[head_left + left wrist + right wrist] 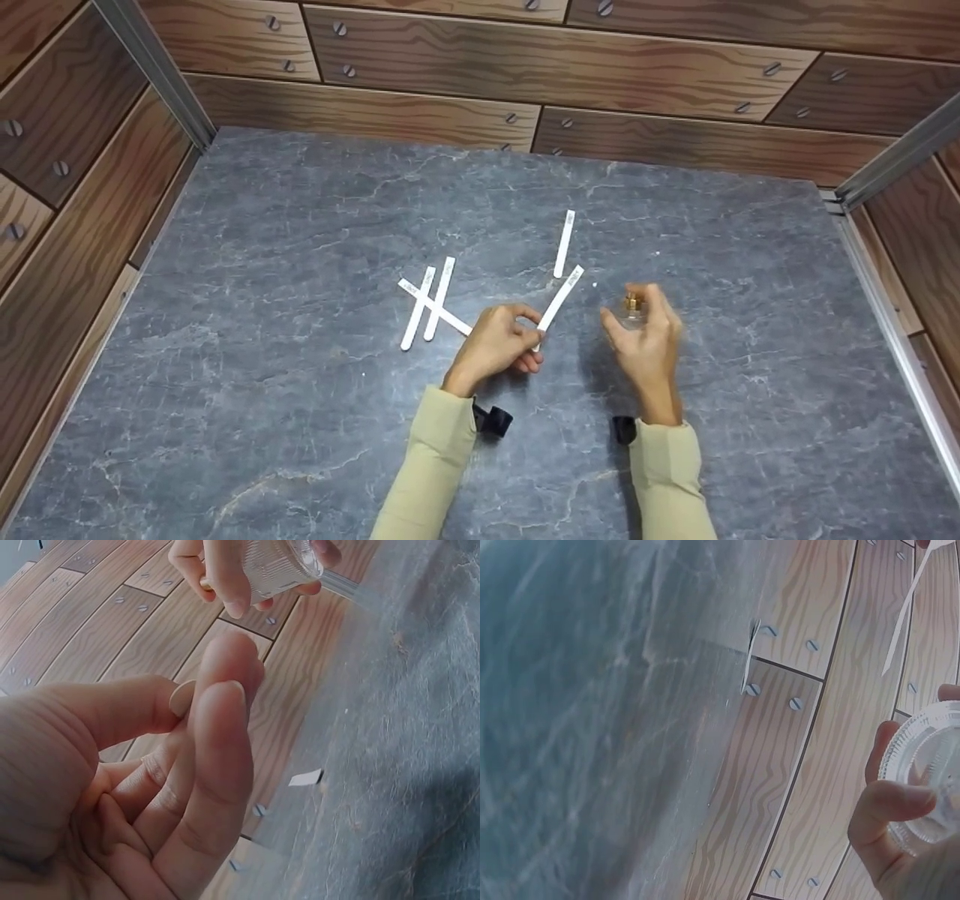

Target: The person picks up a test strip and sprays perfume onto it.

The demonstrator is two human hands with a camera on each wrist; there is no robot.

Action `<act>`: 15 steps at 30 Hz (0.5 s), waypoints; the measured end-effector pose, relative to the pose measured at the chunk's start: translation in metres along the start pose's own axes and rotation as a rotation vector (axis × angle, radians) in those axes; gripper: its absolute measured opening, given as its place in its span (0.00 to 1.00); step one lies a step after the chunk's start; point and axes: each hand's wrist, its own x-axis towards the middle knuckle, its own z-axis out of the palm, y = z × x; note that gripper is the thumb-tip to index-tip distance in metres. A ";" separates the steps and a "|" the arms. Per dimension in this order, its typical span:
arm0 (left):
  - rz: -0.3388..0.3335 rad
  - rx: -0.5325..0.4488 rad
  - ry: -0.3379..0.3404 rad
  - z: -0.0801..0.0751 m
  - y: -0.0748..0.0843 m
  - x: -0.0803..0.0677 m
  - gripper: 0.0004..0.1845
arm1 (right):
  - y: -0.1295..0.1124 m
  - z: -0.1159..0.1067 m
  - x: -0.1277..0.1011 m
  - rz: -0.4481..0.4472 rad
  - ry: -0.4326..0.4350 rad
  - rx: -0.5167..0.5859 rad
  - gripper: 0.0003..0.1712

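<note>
My left hand [529, 322] pinches the lower end of a white paper strip [560, 297] between thumb and fingers, just above the grey marble-look table [262, 420]. The strip points up and right, and shows again in the right wrist view [902, 619]. My right hand [634, 315] holds a small clear glass bottle [632, 306] with a gold top, upright, a short way right of the strip. Its ribbed glass shows in the left wrist view [281, 566] and its round base in the right wrist view [930, 765]. The left hand's fingers [214, 742] are pressed together there.
Three white strips [427, 304] lie crossed on the table left of my left hand. Another strip [564, 244] lies further back. Wood-pattern walls [450, 60] with screw heads close in the table at the back and both sides, with metal posts [154, 67] in the corners.
</note>
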 end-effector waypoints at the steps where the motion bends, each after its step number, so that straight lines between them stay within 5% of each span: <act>1: -0.001 -0.001 -0.003 0.000 0.000 0.000 0.12 | 0.000 0.000 -0.001 0.000 0.000 -0.002 0.21; 15: 0.006 0.008 -0.025 0.003 0.002 0.001 0.13 | 0.003 -0.004 0.000 0.018 -0.028 -0.023 0.21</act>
